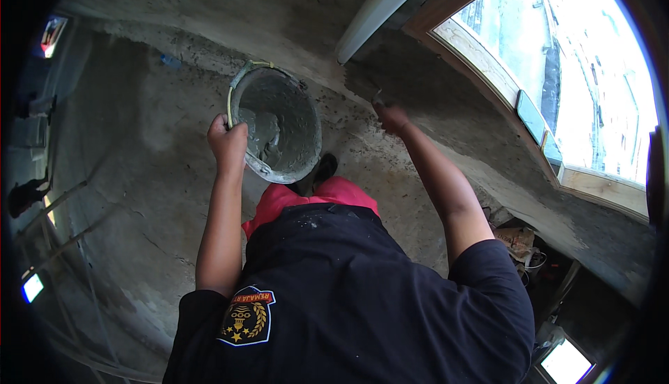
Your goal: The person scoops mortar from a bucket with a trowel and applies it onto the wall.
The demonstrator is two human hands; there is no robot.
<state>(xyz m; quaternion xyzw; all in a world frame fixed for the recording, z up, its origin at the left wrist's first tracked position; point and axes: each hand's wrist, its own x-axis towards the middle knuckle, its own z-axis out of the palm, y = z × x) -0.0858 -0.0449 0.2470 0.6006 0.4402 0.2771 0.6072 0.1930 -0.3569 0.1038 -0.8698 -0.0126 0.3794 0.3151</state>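
From the head view, much is hard for you to read. Your right hand (pixel 391 118) is closed around a small tool (pixel 378 98), but only a sliver of metal shows above the knuckles, so you cannot tell its shape or how much mortar it carries. It sits against the dark, wet patch of wall (pixel 418 77) just below the window frame (pixel 481 56). The far edge of that frame bends out of the picture, and the glass is washed out by daylight. Your own torso in the dark shirt (pixel 348 300) covers the floor beneath you; only a bit of red cloth (pixel 327 192) and a dark shoe tip (pixel 322 169) show past it. The clutter at lower right (pixel 519 244) is too dim to name.

Your left hand (pixel 226 140) is clenched on the near rim of the bucket (pixel 279 133), held up in front of you, left of the trowelling hand and well apart from it. The bucket is round, grey and crusted, tilted toward you so its inside shows. A lump of wet grey mortar (pixel 259 133) lies against the wall nearest your fingers. A yellowish handle (pixel 240 77) curves along its left rim.
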